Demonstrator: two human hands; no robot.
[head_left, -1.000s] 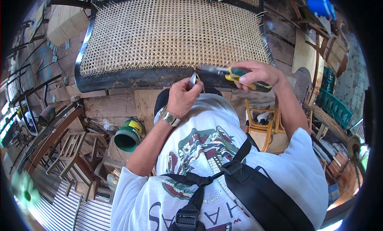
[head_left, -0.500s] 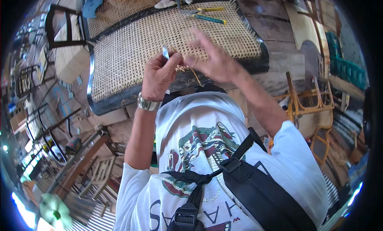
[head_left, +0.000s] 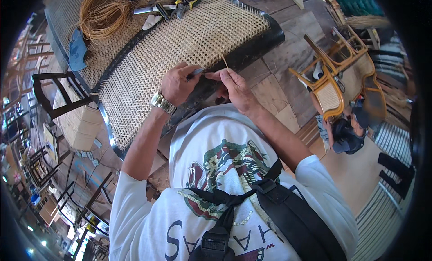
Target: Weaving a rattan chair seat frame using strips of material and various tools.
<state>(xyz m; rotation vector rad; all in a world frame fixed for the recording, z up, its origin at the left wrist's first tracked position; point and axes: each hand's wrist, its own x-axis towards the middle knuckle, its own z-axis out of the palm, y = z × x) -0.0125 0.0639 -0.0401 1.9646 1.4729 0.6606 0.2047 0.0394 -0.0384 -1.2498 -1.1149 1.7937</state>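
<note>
Filling most of the bench, the woven cane panel (head_left: 180, 49) in its dark frame (head_left: 252, 54) lies flat so its near edge meets the person. Both hands work at that edge: the left hand (head_left: 177, 84) is closed around a small dark tool (head_left: 196, 72), and the right hand (head_left: 236, 87) pinches a thin cane strand (head_left: 223, 61), keeping it taut. Pliers (head_left: 180, 6) and a cane coil (head_left: 101, 13) wait beyond.

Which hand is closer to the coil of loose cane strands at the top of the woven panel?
Left. The left hand works at the panel's near edge, below the coil of cane strands; the right hand lies further to the right.
</note>
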